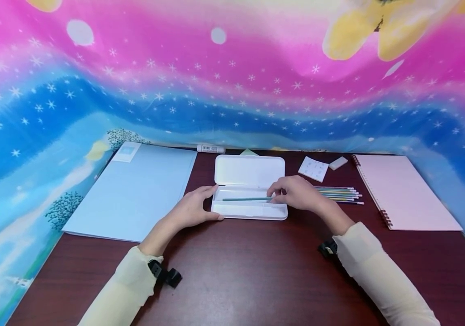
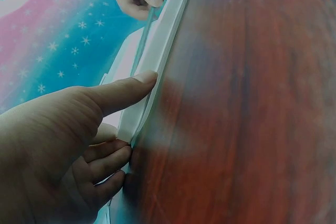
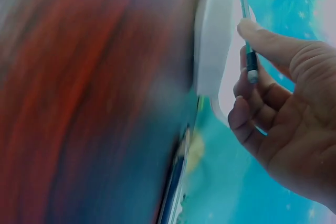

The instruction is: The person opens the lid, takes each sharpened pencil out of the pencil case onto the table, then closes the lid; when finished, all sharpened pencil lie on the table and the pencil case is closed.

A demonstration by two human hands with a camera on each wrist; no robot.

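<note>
A white pencil case (image 1: 250, 210) lies on the table with its lid raised at the back. My left hand (image 1: 192, 207) holds the case's left end, thumb along the near edge and fingers by the side; the left wrist view shows this thumb (image 2: 126, 92) on the rim. Over the case, my right hand (image 1: 297, 193) pinches a green pencil (image 1: 244, 199) near its eraser end. That pencil lies lengthwise across the case's inside. In the right wrist view its dark band and eraser (image 3: 252, 72) stick out past the thumb. Several more pencils (image 1: 340, 194) lie right of the case, partly behind my right hand.
On the left lies a light blue folder (image 1: 135, 194); on the right, a pink spiral notebook (image 1: 407, 192). A glue stick (image 1: 211, 149), a small patterned white square (image 1: 314, 169) and an eraser (image 1: 338, 163) sit toward the back. A printed curtain (image 1: 232, 90) hangs behind the table.
</note>
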